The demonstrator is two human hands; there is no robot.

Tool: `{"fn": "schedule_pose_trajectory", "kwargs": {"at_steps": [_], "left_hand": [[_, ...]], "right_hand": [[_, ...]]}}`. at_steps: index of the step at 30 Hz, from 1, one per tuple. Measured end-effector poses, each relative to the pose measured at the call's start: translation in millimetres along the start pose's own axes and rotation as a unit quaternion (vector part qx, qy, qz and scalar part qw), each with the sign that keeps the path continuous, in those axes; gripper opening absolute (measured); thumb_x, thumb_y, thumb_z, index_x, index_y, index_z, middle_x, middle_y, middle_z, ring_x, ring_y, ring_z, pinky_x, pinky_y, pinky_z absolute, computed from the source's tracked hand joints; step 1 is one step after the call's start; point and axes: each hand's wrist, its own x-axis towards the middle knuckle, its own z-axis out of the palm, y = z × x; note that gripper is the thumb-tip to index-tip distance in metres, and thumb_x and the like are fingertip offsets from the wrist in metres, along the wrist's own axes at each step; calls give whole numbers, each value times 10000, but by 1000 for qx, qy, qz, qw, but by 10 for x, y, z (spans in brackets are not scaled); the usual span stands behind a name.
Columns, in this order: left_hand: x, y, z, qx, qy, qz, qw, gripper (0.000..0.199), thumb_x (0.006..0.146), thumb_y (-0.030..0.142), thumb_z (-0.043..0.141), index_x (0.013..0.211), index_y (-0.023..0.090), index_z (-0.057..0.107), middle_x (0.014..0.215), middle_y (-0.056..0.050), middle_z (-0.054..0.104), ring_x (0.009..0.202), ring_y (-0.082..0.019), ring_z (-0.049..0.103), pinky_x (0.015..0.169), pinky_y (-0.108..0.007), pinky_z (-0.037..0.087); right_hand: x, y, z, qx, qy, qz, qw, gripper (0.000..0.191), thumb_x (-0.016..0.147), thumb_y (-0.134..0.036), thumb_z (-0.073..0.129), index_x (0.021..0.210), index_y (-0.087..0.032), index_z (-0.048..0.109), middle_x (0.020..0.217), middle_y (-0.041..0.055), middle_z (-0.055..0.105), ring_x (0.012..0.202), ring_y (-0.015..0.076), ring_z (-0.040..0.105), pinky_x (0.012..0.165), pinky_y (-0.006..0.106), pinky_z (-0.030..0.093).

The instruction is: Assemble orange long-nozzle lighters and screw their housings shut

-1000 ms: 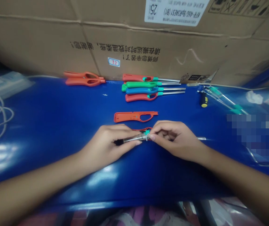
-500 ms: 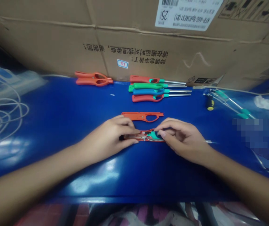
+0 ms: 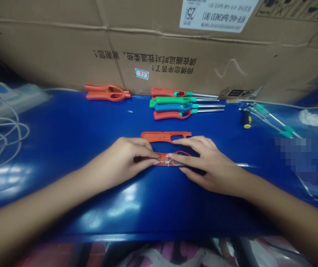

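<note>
An orange lighter shell half (image 3: 163, 156) with small inner parts and a thin wire lies on the blue table, partly under both hands. My left hand (image 3: 128, 157) pinches its left end between thumb and fingers. Over its right part, my right hand (image 3: 209, 163) has its fingers spread, fingertips touching the shell and wire. A metal tube (image 3: 242, 164) sticks out beyond my right hand. Just behind lies another orange shell half (image 3: 156, 137), one right fingertip at its lower edge. The teal part is mostly hidden by my right hand.
Several finished-looking lighters (image 3: 172, 107) lie at the back beside orange shells (image 3: 106, 92), before a cardboard box (image 3: 72, 55). A black-yellow screwdriver (image 3: 247, 119) and teal-tipped tubes (image 3: 274, 120) are at right. White cable coils (image 3: 6, 137) lie at left.
My right hand has let go of the teal part and spread its fingers over the shell. My left hand keeps hold of the left end. The view has shifted slightly.
</note>
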Motion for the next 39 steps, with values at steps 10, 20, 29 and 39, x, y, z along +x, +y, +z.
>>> {"fn": "schedule_pose_trajectory", "kwargs": {"at_steps": [10, 20, 29, 39], "left_hand": [[-24, 31, -5, 39, -6, -4, 999, 183, 938, 244, 651, 1059, 203, 782, 957, -47, 743, 833, -162, 708, 778, -279, 566], [-9, 41, 13, -11, 2, -20, 1000, 196, 948, 255, 640, 1081, 242, 783, 978, -40, 751, 864, -161, 707, 797, -274, 563], [-21, 15, 27, 3, 0, -31, 1000, 189, 932, 240, 654, 1062, 232, 790, 951, -38, 735, 830, -153, 699, 775, -274, 559], [-19, 11, 23, 7, 11, -10, 1000, 169, 932, 236, 652, 1024, 223, 794, 932, -40, 743, 805, -151, 704, 742, -258, 563]], "right_hand": [[17, 16, 35, -19, -29, -9, 999, 385, 1013, -258, 470, 1384, -246, 573, 1340, 107, 577, 1251, 253, 471, 1047, 473, 404], [33, 11, 39, 18, -31, 12, 999, 354, 1025, -257, 457, 1357, -229, 575, 1277, 115, 595, 1204, 243, 499, 1019, 453, 434], [28, 13, 37, 18, -30, 13, 999, 376, 1021, -253, 457, 1378, -259, 572, 1279, 102, 595, 1203, 239, 501, 1002, 453, 441], [4, -6, -33, -28, -51, -37, 998, 433, 987, -254, 520, 1417, -286, 561, 1426, 137, 540, 1310, 295, 461, 1054, 536, 412]]}}
